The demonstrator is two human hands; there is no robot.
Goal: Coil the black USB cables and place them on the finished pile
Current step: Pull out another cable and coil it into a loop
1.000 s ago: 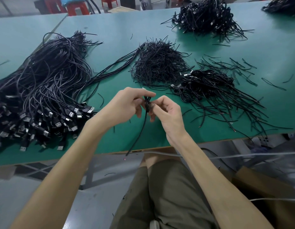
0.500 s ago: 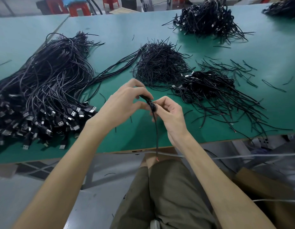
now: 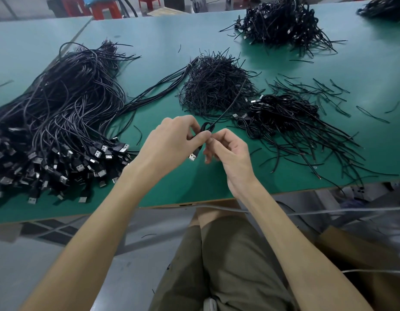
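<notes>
Green matting covers the workbench [image 3: 217,182], whose near edge crosses the view below the forearms.

**Held item.** One black USB cable [image 3: 206,126] is held above the mat, near the front edge and between the two hands. A small loop of it shows above the fingers. The metal plug [image 3: 193,156] hangs below the left palm. The free tail runs up and to the right over the mat. Its far end is lost against the heap of short black strands [image 3: 214,86].

**Hands.**
- The left hand [image 3: 172,142] has its fingers curled round the loop. How many turns lie inside the grip is hidden.
- The right hand [image 3: 228,151] pinches the cable at the loop with thumb and forefinger. Its other fingers are loosely bent and blurred.

**Surroundings.**
- The uncoiled stock [image 3: 60,108] lies at the left with its plugs toward the front edge. It is cut off by the frame.
- The finished pile [image 3: 284,111] lies right of the hands, well apart from them, with loose tails fanning toward the bench edge.
- A far heap [image 3: 282,21] sits at the back, and another dark heap [image 3: 385,6] is cropped at the top right corner.
- Red stools [image 3: 104,7] are partly visible beyond the bench.
- Olive shorts [image 3: 228,265] fill the lower centre.
</notes>
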